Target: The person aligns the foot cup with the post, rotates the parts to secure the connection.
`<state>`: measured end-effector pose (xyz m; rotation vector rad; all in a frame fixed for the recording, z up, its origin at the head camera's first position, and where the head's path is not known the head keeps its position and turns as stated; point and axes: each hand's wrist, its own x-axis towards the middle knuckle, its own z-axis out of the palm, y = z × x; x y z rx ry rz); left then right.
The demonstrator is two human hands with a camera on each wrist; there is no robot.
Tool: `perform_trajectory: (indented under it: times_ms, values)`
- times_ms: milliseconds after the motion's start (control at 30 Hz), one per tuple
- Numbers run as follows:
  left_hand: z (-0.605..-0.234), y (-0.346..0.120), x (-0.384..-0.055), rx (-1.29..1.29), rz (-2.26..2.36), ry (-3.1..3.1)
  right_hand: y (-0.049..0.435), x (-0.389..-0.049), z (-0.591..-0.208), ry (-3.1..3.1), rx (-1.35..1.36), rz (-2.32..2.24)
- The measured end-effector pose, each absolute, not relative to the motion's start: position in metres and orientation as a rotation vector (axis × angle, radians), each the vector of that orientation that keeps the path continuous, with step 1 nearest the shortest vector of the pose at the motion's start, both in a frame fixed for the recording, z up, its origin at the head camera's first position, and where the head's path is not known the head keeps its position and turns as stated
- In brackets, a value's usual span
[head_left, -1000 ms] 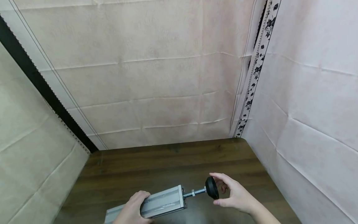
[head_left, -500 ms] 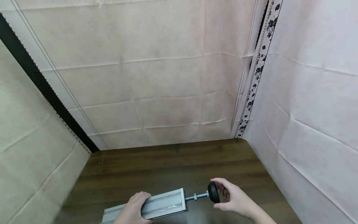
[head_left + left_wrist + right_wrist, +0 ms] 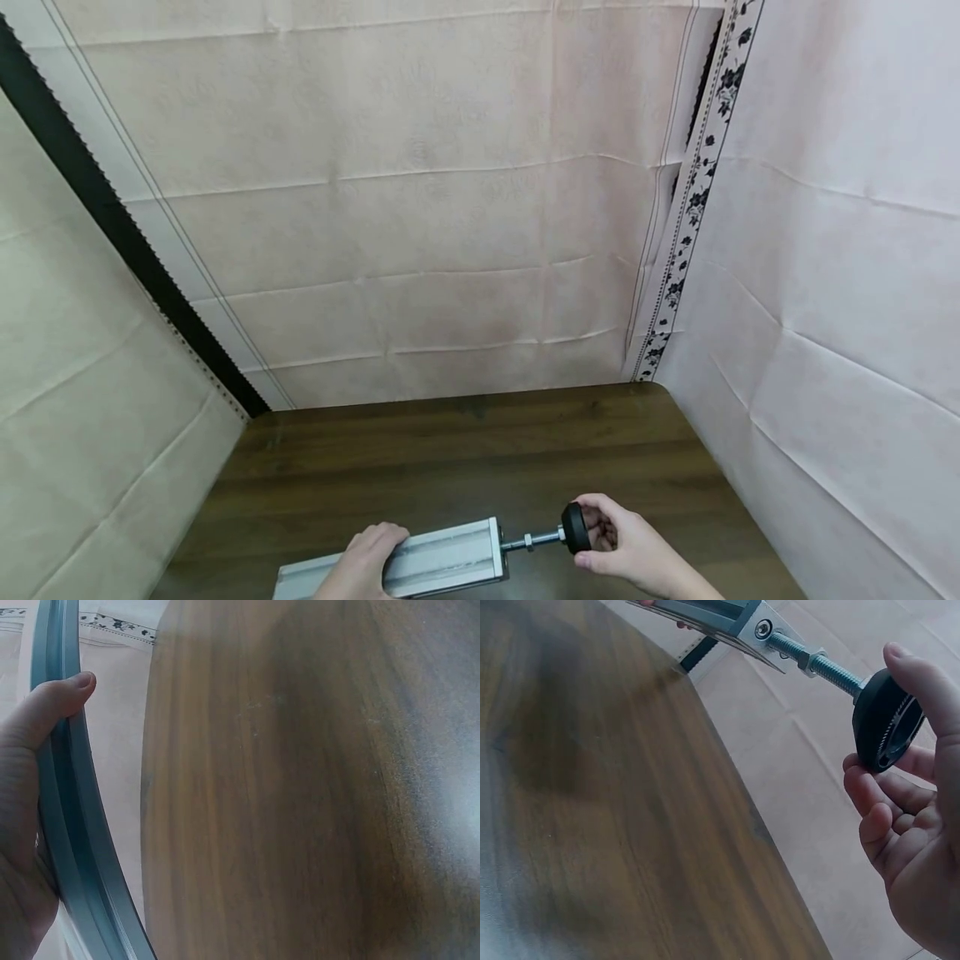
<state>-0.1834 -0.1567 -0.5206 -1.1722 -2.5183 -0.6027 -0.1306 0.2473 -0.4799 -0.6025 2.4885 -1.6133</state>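
My left hand point(image 3: 365, 562) grips a silver aluminium profile point(image 3: 448, 557) with lengthwise grooves; in the left wrist view the thumb lies across the profile point(image 3: 71, 795). From the profile's right end plate a threaded rod point(image 3: 542, 540) sticks out, with a hex nut point(image 3: 808, 661) part way along it. A black round levelling foot point(image 3: 576, 527) sits on the rod's outer end. My right hand point(image 3: 628, 546) pinches the foot's rim between thumb and fingers. In the right wrist view the foot point(image 3: 877, 724) shows its hollow underside toward the palm.
Below the profile lies a brown wood-grain table point(image 3: 450, 450). Pale creased cloth point(image 3: 420, 208) hangs behind it, with more cloth on the left point(image 3: 82, 358) and right point(image 3: 847, 292). A black strip point(image 3: 127, 242) runs down the left corner.
Both hands, the profile and the foot sit slightly lower in the head view. The right hand's fingers have shifted around the foot's rim. The view itself has tilted a little.
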Motion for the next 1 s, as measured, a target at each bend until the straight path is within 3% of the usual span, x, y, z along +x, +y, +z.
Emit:
perform_trajectory:
  times_ms: [1000]
  values:
    - [-0.512, -0.159, -0.184, -1.165, -0.571, -2.617, 0.242, -0.130, -0.493, 2.285, -0.471, -1.709]
